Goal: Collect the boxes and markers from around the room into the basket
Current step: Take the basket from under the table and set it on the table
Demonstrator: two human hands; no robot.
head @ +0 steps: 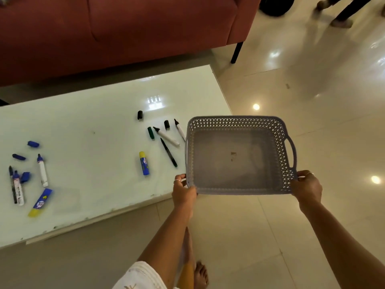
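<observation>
We hold the grey basket in the air between both hands, its far left corner over the near right edge of the white table, the rest over the tiled floor; our left hand grips the near left corner, fingers curled round the rim, and our right hand grips the near right corner the same way, just below the side handle; the basket carries nothing inside (only a small mark shows on its bottom). On the table just left of the basket lie two uncapped white markers, a slim black pen, a blue tube with a yellow cap, a green cap and two black caps; well apart, toward the table's left end, we see another white marker, a blue-tipped marker beside a thin dark pen, a second blue and yellow tube and three loose blue caps; a red sofa stands behind the table; no boxes are in view.
</observation>
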